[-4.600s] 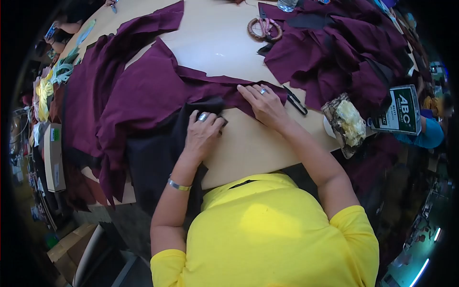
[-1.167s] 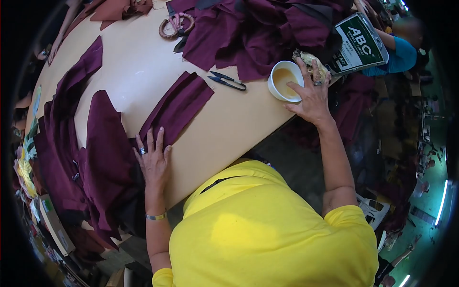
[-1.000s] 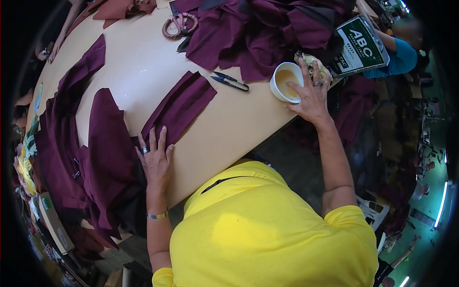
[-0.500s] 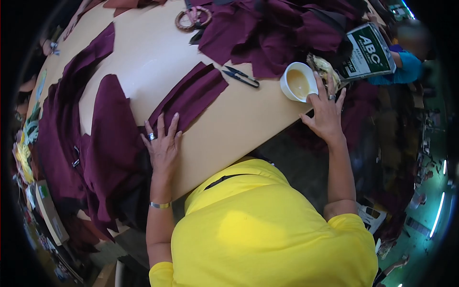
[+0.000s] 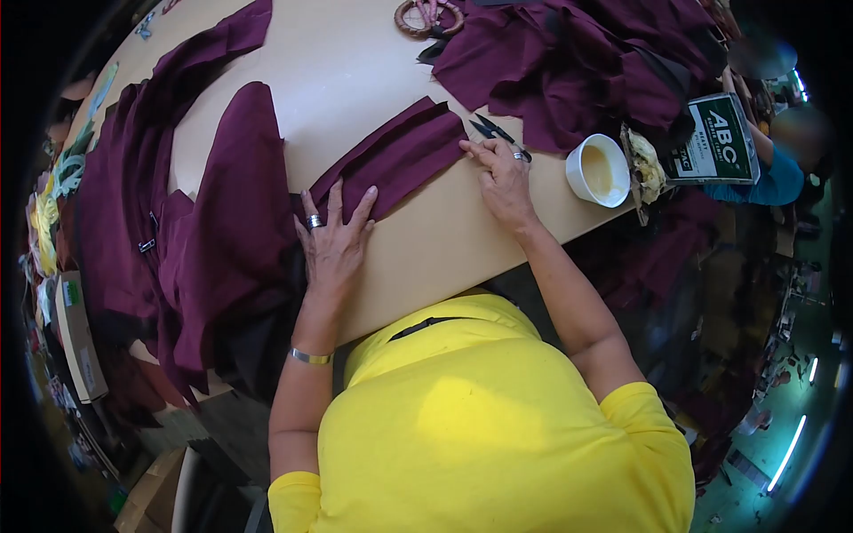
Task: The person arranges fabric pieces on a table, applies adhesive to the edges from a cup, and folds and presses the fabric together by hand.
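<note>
A strip of dark purple cloth (image 5: 400, 155) lies slantwise on the table, one long edge folded. My left hand (image 5: 336, 235) rests with spread fingers on its near left end. At the strip's far right corner, the fingertips of my right hand (image 5: 505, 182) touch the cloth, bunched together and bent; its thumb is partly hidden. Just behind that hand lie black thread snips (image 5: 498, 133), partly covered by its fingers. A white cup (image 5: 582, 173) with a pale yellowish paste stands to the right, apart from both hands.
Larger purple pieces (image 5: 227, 204) hang over the table's left side. A purple heap (image 5: 569, 71) lies at the back, beside a wrapped ring (image 5: 425, 16). Right of the cup are a crumpled pale bundle (image 5: 647, 167) and a green ABC tin (image 5: 724, 142). A person in a blue sleeve (image 5: 773, 182) is beyond.
My right hand has left the cup and moved left to the strip's right end. My left hand stays on the strip. The whole view has shifted.
</note>
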Demonstrator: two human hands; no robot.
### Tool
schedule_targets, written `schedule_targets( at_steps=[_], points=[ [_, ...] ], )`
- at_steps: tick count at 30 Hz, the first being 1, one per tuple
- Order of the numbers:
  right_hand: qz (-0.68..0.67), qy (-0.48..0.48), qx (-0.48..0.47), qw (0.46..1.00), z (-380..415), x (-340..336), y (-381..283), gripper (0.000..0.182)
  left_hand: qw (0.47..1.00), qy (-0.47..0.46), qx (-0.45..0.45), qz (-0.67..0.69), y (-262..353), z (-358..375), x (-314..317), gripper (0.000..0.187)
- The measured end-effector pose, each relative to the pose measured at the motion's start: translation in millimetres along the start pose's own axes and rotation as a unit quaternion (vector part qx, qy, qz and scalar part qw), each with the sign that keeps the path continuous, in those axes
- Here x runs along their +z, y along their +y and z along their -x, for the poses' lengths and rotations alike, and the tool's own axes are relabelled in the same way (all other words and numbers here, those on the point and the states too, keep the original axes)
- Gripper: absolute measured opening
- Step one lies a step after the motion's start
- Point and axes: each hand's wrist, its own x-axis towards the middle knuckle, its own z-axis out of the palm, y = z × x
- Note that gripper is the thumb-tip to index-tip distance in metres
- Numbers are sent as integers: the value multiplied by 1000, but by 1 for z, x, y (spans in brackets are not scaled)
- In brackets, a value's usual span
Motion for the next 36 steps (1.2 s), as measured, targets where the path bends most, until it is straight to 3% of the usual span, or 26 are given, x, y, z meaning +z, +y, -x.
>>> schedule_targets(
  at_steps=[3, 8, 11, 20, 29, 32, 36],
  points=[
    [128, 10, -47, 991, 1, 2, -4, 43, 999, 47, 17, -2, -4, 0, 9, 49],
    [303, -3, -88, 949, 5, 7, -16, 41, 999, 45, 17, -8, -5, 0, 10, 47],
    [320, -25, -156, 934, 16, 5, -33, 36, 999, 47, 22, -9, -6, 0, 10, 47],
    [388, 27, -200, 899, -4, -14, -6, 48, 999, 44, 18, 7, -5, 1, 7, 49],
    [361, -42, -261, 894, 19, -5, -27, 43, 1000, -7, -5, -1, 1, 1, -4, 44],
    [402, -30, -211, 890, 1, -15, -15, 44, 1000, -5, -6, 4, 0, 2, -4, 44],
    [438, -29, -240, 866, -6, -16, -8, 47, 1000, -9, -9, 8, 1, 2, -5, 44]
  ],
)
